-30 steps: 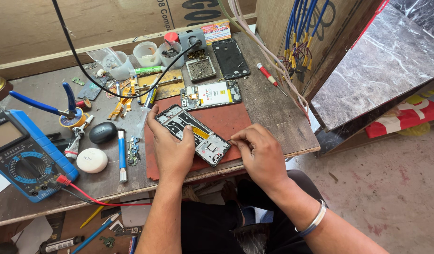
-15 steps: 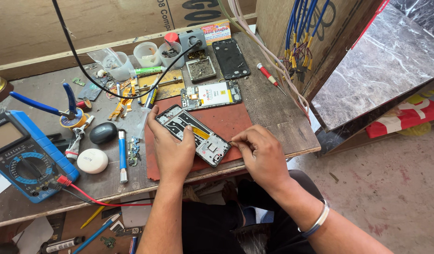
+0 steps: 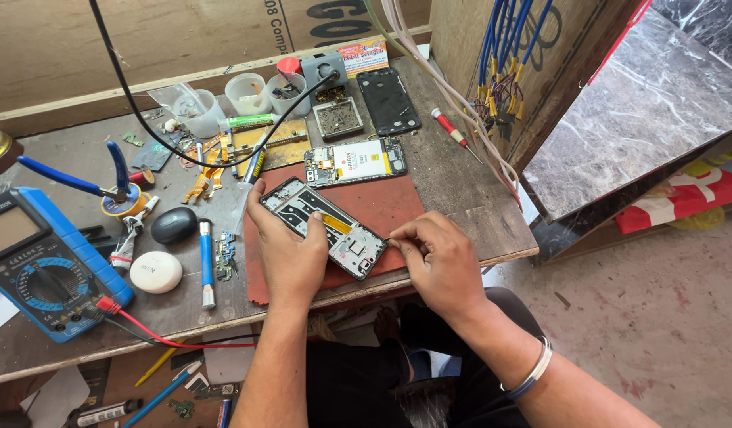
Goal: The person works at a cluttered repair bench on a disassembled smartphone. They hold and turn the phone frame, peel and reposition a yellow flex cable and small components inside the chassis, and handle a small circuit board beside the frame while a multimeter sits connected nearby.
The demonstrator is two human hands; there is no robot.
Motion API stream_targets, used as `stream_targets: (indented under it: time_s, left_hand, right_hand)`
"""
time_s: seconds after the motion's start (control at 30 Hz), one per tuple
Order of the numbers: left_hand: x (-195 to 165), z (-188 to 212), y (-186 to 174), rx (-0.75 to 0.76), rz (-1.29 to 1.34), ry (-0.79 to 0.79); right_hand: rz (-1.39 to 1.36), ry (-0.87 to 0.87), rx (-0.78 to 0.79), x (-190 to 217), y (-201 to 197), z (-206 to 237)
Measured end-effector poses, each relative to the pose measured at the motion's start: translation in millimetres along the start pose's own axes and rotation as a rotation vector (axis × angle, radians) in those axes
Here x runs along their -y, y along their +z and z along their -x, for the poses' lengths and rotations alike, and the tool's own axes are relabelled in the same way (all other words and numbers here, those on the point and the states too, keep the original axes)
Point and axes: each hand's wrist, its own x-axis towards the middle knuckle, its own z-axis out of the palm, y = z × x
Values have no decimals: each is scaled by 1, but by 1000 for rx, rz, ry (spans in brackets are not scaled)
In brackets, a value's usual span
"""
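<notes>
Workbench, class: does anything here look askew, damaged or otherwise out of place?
The workbench edge near the right hand is worn and chipped. Small loose parts lie scattered beside the left hand, which steadies an opened phone lying diagonally on the red mat. A red lead trails over the front edge.

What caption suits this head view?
Left hand steadies an opened phone frame on a red mat; right hand works its edge.

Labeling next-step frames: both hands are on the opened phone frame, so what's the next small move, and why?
Probably work the right hand's fingertips along the lower corner of the opened black phone frame. The left hand already pins that frame flat on the red-brown mat, and the fingertips meet its edge.
</notes>
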Motion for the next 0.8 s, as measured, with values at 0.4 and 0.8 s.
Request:
stream_targets:
  time_s: [0.4,0.8]
  left_hand:
    - [-1,3,-3,16,29,54]
    - [-7,5,-3,40,-14,33]
  right_hand:
    - [-179,211,97,-6,-16,-6]
    - [-167,-12,115,-9,-15,1]
